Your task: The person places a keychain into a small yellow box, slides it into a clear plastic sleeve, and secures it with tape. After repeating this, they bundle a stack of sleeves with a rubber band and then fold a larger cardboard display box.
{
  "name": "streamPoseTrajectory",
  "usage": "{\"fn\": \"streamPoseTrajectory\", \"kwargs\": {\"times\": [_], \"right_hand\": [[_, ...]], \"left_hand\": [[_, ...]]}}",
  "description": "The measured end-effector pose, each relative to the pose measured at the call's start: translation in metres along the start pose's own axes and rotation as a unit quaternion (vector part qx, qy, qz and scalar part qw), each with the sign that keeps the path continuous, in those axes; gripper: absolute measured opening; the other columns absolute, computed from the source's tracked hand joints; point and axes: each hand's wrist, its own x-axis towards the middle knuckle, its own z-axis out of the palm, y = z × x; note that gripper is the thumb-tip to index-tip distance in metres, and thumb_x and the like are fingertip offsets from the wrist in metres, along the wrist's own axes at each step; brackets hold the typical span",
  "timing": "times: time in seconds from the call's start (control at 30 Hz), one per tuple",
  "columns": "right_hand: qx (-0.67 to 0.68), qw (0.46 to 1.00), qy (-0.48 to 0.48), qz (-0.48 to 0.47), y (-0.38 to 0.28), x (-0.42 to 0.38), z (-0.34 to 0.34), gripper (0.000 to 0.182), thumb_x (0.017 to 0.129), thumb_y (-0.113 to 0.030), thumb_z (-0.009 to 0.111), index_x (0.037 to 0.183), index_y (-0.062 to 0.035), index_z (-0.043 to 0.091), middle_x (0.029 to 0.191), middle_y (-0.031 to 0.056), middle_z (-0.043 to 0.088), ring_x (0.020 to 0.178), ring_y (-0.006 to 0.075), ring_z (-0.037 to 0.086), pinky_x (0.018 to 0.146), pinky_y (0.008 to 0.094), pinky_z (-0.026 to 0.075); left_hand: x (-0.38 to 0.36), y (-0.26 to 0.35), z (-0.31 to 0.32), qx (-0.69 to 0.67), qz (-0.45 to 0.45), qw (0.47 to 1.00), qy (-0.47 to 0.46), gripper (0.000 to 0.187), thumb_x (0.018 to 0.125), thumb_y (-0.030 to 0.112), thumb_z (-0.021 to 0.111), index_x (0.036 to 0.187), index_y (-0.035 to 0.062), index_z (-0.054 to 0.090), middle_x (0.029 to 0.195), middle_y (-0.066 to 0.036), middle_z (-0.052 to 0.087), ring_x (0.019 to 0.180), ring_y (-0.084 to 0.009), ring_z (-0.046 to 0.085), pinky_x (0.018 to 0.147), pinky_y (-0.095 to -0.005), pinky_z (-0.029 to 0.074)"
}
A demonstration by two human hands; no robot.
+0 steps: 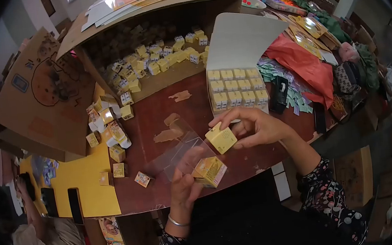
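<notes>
The fingers of my right hand (257, 127) are closed on a yellow cube (221, 138), thumb on the near side. The fingers of my left hand (186, 184) grip a printed box (210, 171), just nearer than the cube and slightly left of it. A clear plastic piece (184, 143) extends beyond my left hand, over the red tabletop (150, 123); whether my fingers touch it, I cannot tell.

Just beyond my right hand, a white box (246, 37) stands with its lid raised, holding yellow cubes in rows. To its right are a black object (279, 94), green-and-white slips (299, 98) and a red plastic sheet (305, 69). To the left, small printed boxes lie about, one (142, 179) on the tabletop near its near edge. At the far side, an open carton (158, 84) lies with loose yellow cubes inside. A brown carton (41, 104) leans at the left, beyond a yellow board (85, 186); another person (50, 243) is at the near left.
</notes>
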Motion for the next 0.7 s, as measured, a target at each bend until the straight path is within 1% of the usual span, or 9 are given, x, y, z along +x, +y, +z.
{"fn": "streamPoseTrajectory", "kwargs": {"times": [0.07,0.1,0.2,0.3,0.37,0.43,0.5,0.6,0.7], "right_hand": [[0.005,1.000,0.001,-0.014,-0.001,-0.001,0.013,0.049,0.086,0.007,0.074,0.130,-0.0058,0.056,0.151,0.0137,0.044,0.118,0.0207,0.065,0.094,0.0313,0.056],[0.000,1.000,0.016,-0.007,-0.007,-0.028,0.000,0.045,0.088,0.006,0.074,0.128,-0.0049,0.056,0.147,0.0142,0.047,0.117,0.0213,0.065,0.096,0.0312,0.056],[-0.121,0.987,0.077,-0.069,0.002,-0.037,0.003,0.039,0.090,0.003,0.073,0.125,-0.0045,0.059,0.141,0.0139,0.053,0.118,0.0200,0.064,0.095,0.0312,0.057],[-0.105,0.989,0.105,-0.018,-0.011,-0.048,0.006,0.035,0.090,0.000,0.074,0.123,-0.0032,0.062,0.135,0.0129,0.057,0.116,0.0199,0.065,0.093,0.0325,0.059],[-0.226,0.965,0.127,-0.049,-0.017,-0.051,0.009,0.038,0.088,0.000,0.075,0.124,-0.0029,0.062,0.131,0.0123,0.059,0.114,0.0204,0.066,0.092,0.0333,0.060],[-0.312,0.936,0.146,-0.071,-0.017,-0.055,0.009,0.041,0.085,0.001,0.077,0.124,-0.0024,0.063,0.130,0.0125,0.060,0.114,0.0210,0.066,0.093,0.0341,0.060],[-0.362,0.914,0.164,-0.084,-0.012,-0.059,0.009,0.045,0.082,0.003,0.080,0.124,-0.0017,0.063,0.130,0.0134,0.060,0.114,0.0217,0.066,0.094,0.0347,0.059],[-0.244,0.934,0.242,-0.099,0.003,-0.064,0.006,0.048,0.081,0.003,0.081,0.125,-0.0015,0.062,0.128,0.0126,0.061,0.116,0.0219,0.065,0.098,0.0361,0.058],[-0.170,0.941,0.267,-0.119,0.010,-0.069,-0.001,0.048,0.080,0.004,0.081,0.124,0.0004,0.062,0.127,0.0111,0.061,0.117,0.0220,0.064,0.102,0.0380,0.056]], "left_hand": [[0.002,0.009,-0.005,-0.008,0.005,1.000,0.003,0.083,0.082,0.039,0.084,0.144,-0.0015,0.046,0.160,-0.026,0.033,0.143,-0.0404,0.042,0.114,-0.0481,0.042],[0.016,-0.018,0.008,-0.013,0.019,1.000,0.000,0.082,0.082,0.038,0.084,0.144,-0.0017,0.047,0.159,-0.026,0.034,0.141,-0.0404,0.045,0.114,-0.0478,0.043],[0.024,-0.019,0.020,0.006,0.035,0.999,-0.004,0.080,0.082,0.036,0.084,0.143,-0.0015,0.048,0.159,-0.027,0.034,0.135,-0.0390,0.052,0.110,-0.0468,0.047],[0.034,-0.021,0.027,0.017,0.035,0.999,-0.029,0.080,0.083,0.037,0.083,0.143,-0.0008,0.047,0.160,-0.026,0.032,0.132,-0.0356,0.056,0.103,-0.0456,0.054],[0.037,-0.018,0.029,0.032,0.027,0.998,-0.035,0.080,0.082,0.036,0.084,0.142,-0.0017,0.048,0.159,-0.026,0.032,0.134,-0.0355,0.055,0.103,-0.0450,0.055],[0.037,-0.009,0.044,0.058,0.006,0.998,-0.022,0.077,0.081,0.032,0.085,0.139,-0.0033,0.050,0.158,-0.027,0.034,0.139,-0.0375,0.049,0.111,-0.0475,0.045],[0.037,-0.005,0.055,0.090,-0.009,0.996,-0.026,0.075,0.079,0.028,0.086,0.137,-0.0043,0.052,0.158,-0.028,0.035,0.142,-0.0392,0.045,0.116,-0.0491,0.040],[0.041,-0.008,0.063,0.134,-0.021,0.989,-0.059,0.074,0.077,0.025,0.088,0.135,-0.0046,0.053,0.157,-0.028,0.035,0.143,-0.0410,0.043,0.116,-0.0501,0.039],[0.038,-0.017,0.070,0.151,-0.036,0.984,-0.086,0.074,0.074,0.021,0.090,0.134,-0.0042,0.054,0.158,-0.028,0.035,0.146,-0.0420,0.039,0.117,-0.0516,0.038]]}}
